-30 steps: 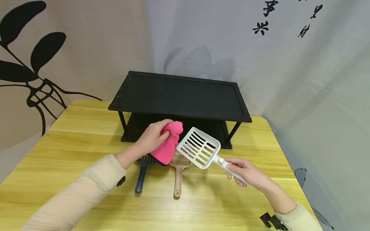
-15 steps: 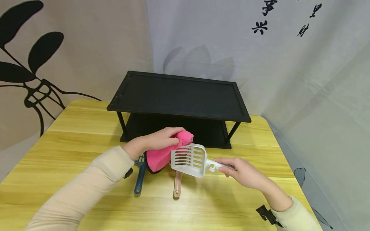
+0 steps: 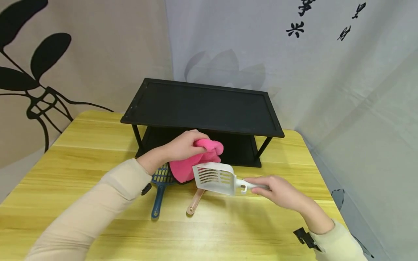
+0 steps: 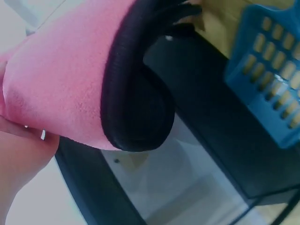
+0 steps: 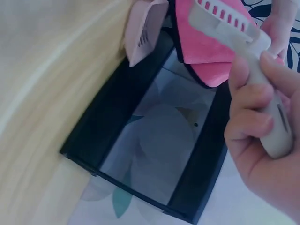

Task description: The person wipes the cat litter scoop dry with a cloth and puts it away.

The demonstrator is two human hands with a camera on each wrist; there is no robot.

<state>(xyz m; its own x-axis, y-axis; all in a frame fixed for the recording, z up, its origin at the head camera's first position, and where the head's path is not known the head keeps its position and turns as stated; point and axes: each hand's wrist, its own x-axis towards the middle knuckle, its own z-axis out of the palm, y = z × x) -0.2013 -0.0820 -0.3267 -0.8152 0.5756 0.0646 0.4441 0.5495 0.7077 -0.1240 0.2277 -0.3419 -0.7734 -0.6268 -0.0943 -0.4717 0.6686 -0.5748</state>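
My left hand (image 3: 186,145) grips a pink cloth (image 4: 65,75) with a dark edge, bunched at the top and hanging down. My right hand (image 3: 277,190) holds a white slotted litter scoop (image 3: 213,177) by its handle, its head tilted above the table. The cloth hangs close behind the scoop head; whether they touch I cannot tell. Beneath them lies a pink-beige litter scoop (image 3: 195,203), its head mostly hidden in the head view but visible in the right wrist view. A blue litter scoop (image 3: 159,195) lies left of it, partly behind the left forearm.
A black two-tier rack (image 3: 205,108) stands at the back of the yellow wood-grain table (image 3: 81,159), its lower shelf just behind the hands. Behind the table hangs a pale printed curtain (image 3: 228,43).
The left hand has moved right with the cloth, toward the white scoop. That scoop has tipped and shifted slightly left. The beige scoop's handle has swung left on the table.
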